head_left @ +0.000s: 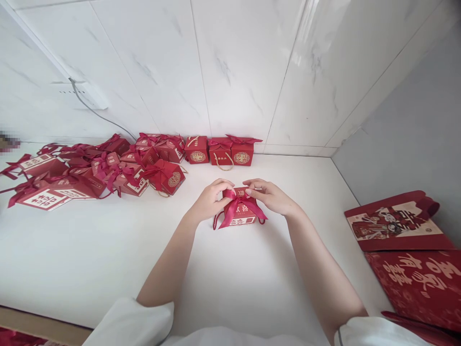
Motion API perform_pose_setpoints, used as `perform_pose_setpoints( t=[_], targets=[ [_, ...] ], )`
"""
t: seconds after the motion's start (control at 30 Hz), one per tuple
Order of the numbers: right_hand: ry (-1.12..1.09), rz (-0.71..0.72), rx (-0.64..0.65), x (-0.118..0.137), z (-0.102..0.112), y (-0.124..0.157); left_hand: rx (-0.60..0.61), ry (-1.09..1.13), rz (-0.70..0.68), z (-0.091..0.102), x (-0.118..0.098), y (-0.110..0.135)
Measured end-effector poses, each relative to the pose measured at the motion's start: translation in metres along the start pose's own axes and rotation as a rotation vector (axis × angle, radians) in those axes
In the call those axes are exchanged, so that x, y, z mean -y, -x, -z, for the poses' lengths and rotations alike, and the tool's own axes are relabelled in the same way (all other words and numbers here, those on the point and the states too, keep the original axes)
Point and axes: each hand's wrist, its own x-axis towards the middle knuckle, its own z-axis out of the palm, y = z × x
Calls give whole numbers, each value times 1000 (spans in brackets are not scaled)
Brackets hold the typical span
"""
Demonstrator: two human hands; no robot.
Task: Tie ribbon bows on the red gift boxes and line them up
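A small red gift box (244, 220) with gold and white characters stands on the white table in front of me. A magenta ribbon (258, 210) is tied in a bow on its top, with the two tails hanging down the near side. My left hand (215, 198) pinches the bow's left loop between thumb and fingers. On the other side, my right hand (271, 195) is closed in a pinch at the right loop, which its fingers partly hide. A dark red cord handle (216, 221) sticks out at the box's left side, another at its right.
Several ribboned red boxes (124, 178) crowd the table's back left. A row of red boxes (197, 150) stands against the tiled wall. Red paper bags (414, 283) lie at the right edge. A grey cable (97, 113) runs down the wall.
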Motion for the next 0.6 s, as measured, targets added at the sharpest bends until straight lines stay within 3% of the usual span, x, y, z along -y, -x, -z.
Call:
perform_pose_setpoints(
  t=[0.13,0.27,0.4,0.6],
  targets=[
    [-35,-11,17,1,2,1,41,-8,-32,6,-2,2],
    [-31,-19,16,3,4,2,204,-17,-19,18,-3,7],
    [-13,-36,104,0,6,2,193,-16,76,22,1,8],
    [9,3,218,-1,9,3,260,125,87,19,8,4]
  ],
)
